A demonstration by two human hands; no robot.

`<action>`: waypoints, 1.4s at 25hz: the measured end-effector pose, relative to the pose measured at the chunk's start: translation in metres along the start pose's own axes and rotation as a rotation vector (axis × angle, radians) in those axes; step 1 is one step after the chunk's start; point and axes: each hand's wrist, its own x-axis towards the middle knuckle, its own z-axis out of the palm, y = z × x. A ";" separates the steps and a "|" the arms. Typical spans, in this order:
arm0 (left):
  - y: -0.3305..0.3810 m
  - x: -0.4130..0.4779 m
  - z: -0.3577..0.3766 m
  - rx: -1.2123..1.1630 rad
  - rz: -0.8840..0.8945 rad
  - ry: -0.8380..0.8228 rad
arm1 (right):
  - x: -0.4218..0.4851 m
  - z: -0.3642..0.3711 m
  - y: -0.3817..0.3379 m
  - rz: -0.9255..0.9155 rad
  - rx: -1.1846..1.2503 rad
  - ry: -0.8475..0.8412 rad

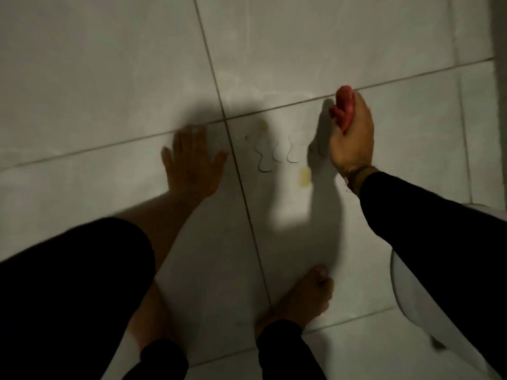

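Note:
My left hand (pixel 192 163) lies flat with spread fingers on the white tiled floor (pixel 109 78), just left of a grout line. My right hand (pixel 352 135) is raised a little above the floor and grips a red object (pixel 343 108), blurred; its top sticks out above my fingers. Between the hands, a thin wavy line (pixel 277 154) is on the tile, with a small yellowish stain (pixel 305 178) beside it.
My two bare feet (pixel 301 297) stand on the tiles at the bottom, with dark trouser legs. A white rounded fixture (pixel 411 297) sits at the lower right under my right sleeve. A wall edge runs along the far right.

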 end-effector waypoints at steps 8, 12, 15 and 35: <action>-0.078 0.033 0.081 0.168 0.315 0.337 | 0.019 0.128 0.009 -0.231 -0.493 0.139; -0.072 0.030 0.077 0.148 0.299 0.330 | -0.017 0.185 -0.029 -0.497 -0.597 0.091; -0.072 0.028 0.075 0.126 0.300 0.319 | -0.107 0.190 0.009 -0.613 -0.577 -0.089; -0.078 0.028 0.082 0.161 0.295 0.319 | -0.064 0.085 0.089 -0.147 -0.534 0.130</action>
